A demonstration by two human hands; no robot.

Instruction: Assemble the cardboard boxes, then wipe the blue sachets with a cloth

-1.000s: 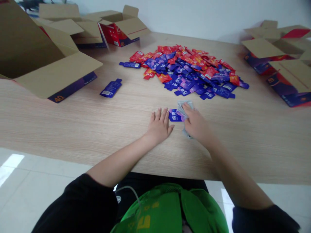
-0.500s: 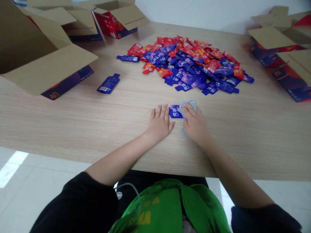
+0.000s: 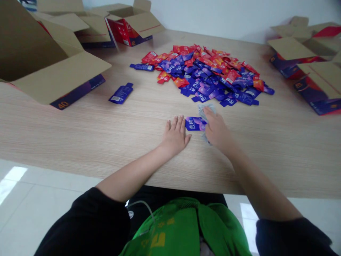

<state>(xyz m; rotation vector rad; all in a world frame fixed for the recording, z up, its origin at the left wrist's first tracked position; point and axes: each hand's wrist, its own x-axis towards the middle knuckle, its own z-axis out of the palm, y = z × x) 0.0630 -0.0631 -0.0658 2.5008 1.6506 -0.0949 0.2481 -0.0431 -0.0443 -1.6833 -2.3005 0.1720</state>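
Observation:
A blue and purple pouch lies flat on the wooden table, between my two hands. My left hand rests flat with its fingers spread, fingertips at the pouch's left end. My right hand, slightly blurred, is closed on a crumpled grey cloth at the pouch's right end; part of the cloth sticks out below the hand. Beyond them is a heap of red pouches and blue pouches.
Two blue pouches lie apart on the left, one nearer and one farther. Open cardboard boxes stand at the left, back left and right. A white wall rises behind the table.
My right hand has slid slightly right with the cloth, showing more of the pouch. My left hand stays on its spot. The whole view has shifted a little.

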